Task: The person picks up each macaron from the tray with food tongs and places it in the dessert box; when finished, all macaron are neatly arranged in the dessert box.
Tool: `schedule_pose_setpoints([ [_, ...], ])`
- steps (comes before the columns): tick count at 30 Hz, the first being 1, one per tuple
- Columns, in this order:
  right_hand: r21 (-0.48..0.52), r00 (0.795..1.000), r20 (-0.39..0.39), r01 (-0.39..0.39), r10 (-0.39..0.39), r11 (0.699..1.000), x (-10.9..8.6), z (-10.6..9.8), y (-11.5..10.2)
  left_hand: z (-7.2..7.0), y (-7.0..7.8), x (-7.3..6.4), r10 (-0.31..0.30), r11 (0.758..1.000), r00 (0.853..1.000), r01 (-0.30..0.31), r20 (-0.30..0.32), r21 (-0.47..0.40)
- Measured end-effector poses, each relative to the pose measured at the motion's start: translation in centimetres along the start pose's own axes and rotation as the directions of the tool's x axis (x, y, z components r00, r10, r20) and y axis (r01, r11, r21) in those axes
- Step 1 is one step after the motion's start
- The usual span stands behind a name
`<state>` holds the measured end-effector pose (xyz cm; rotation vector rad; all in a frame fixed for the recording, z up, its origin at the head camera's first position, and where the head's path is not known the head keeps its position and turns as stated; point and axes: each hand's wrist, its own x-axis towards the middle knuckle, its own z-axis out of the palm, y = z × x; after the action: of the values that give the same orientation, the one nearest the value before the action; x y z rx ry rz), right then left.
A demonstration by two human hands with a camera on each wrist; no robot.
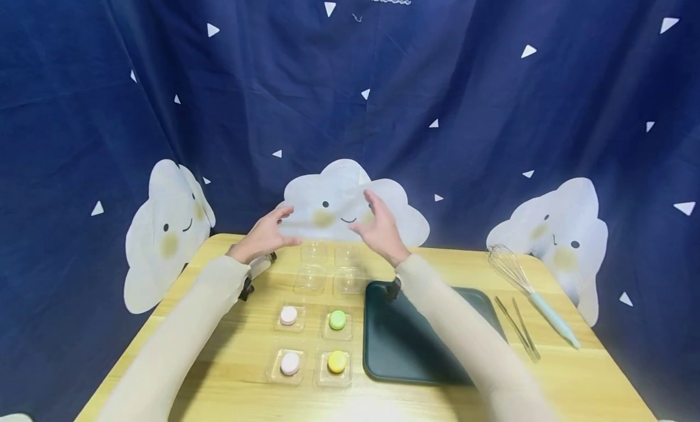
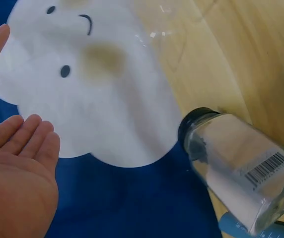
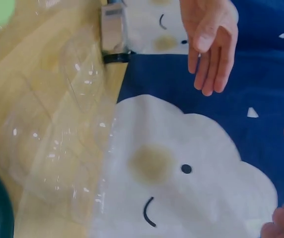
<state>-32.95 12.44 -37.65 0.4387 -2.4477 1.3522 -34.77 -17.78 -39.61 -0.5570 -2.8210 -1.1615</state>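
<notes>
My left hand [image 1: 265, 235] and right hand [image 1: 383, 230] are raised above the table's back edge, palms facing each other with a wide gap between. Both hold nothing, and their fingers are spread or gently bent. Below them, several clear plastic boxes [image 1: 310, 280] sit in pairs on the wood. Nearer the front lie a green macaron [image 1: 337, 320], a yellow macaron [image 1: 336, 362] and two pale pink macarons [image 1: 290, 363], each in its own clear tray. Beside the left wrist, a glass jar [image 2: 236, 163] with a black lid and barcode label is partly hidden in the head view.
A dark green baking tray [image 1: 377, 367] lies under the right forearm. To its right are metal tongs [image 1: 518, 328] and a whisk [image 1: 552, 318] with a light blue handle. A blue curtain [image 1: 350, 93] with cloud prints hangs behind the table [image 1: 229, 373].
</notes>
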Motion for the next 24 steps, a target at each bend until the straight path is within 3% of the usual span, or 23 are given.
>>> schedule_pose_setpoints([
  [5, -0.103, 0.987, 0.153, -0.025, 0.040, 0.994, 1.8, 2.8, 0.6, 1.1, -0.9, 1.9, -0.038, 0.999, 0.998, 0.038, 0.044, 0.003],
  [15, -0.271, 0.920, 0.381, 0.012, 0.096, 0.963, 3.5, 7.5, 3.3, 4.0, -2.0, 4.6, -0.109, 0.994, 0.975, 0.106, 0.194, 0.025],
  [18, -0.306, 0.892, 0.435, 0.022, 0.119, 0.952, 3.8, 8.4, 3.9, 4.8, -2.3, 4.9, -0.120, 0.993, 0.965, 0.111, 0.232, 0.048],
  [24, -0.392, 0.807, 0.550, 0.023, 0.214, 0.920, 4.0, 9.4, 4.8, 5.5, -2.8, 5.3, -0.179, 0.982, 0.943, 0.152, 0.282, 0.114],
])
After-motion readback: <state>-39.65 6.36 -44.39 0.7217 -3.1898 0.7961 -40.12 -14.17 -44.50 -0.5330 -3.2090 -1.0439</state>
